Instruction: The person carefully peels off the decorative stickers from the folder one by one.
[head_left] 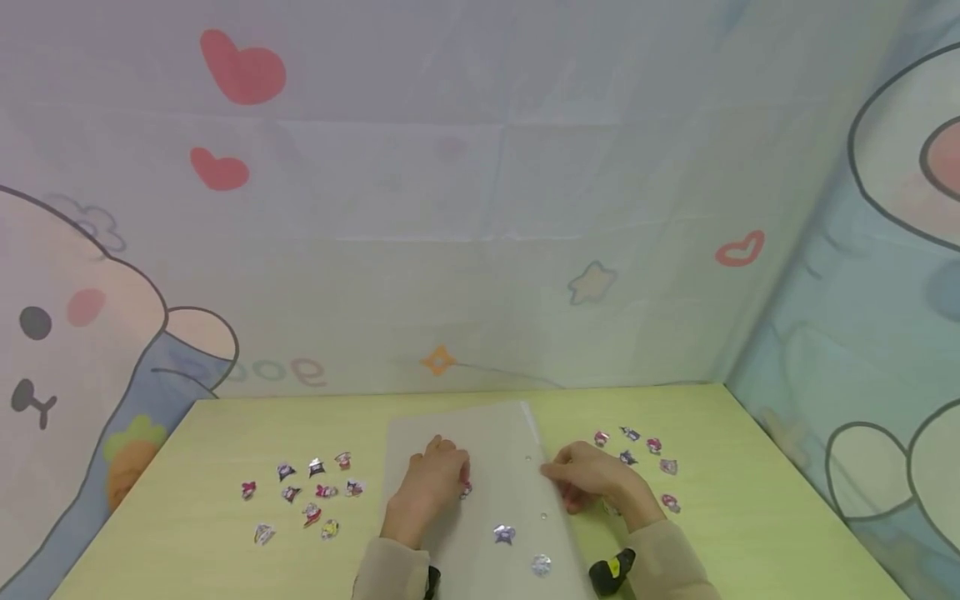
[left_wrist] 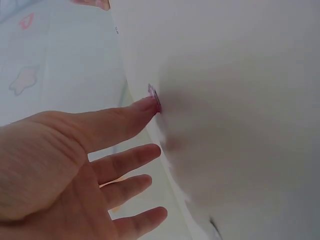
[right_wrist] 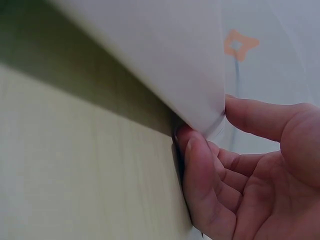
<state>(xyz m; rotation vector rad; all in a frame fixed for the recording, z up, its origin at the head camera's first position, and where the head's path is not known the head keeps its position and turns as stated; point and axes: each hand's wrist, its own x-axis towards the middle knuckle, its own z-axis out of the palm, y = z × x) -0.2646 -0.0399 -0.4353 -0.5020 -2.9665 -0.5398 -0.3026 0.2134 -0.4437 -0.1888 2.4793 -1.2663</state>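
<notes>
A large white sheet [head_left: 487,446] lies between the hands, its right side raised off the table in the right wrist view. My left hand [head_left: 432,479] is over its left part, pinching a small pink-and-purple sticker [left_wrist: 154,99] at the thumb tip, close against the sheet. The index finger is hidden behind the thumb; the other fingers [left_wrist: 131,163] extend loosely. At the right edge, my right hand [head_left: 596,477] grips the sheet, thumb on top and curled fingers [right_wrist: 200,167] underneath. A purple star-like sticker [head_left: 505,534] and a round silvery sticker [head_left: 541,565] sit nearer the front.
Several cartoon stickers [head_left: 326,492] are scattered on the yellow table [head_left: 187,500] left of the sheet. More stickers [head_left: 654,446] lie to its right, around the right hand. A printed cloth [head_left: 480,208] hangs behind the table, and another side of it borders the right.
</notes>
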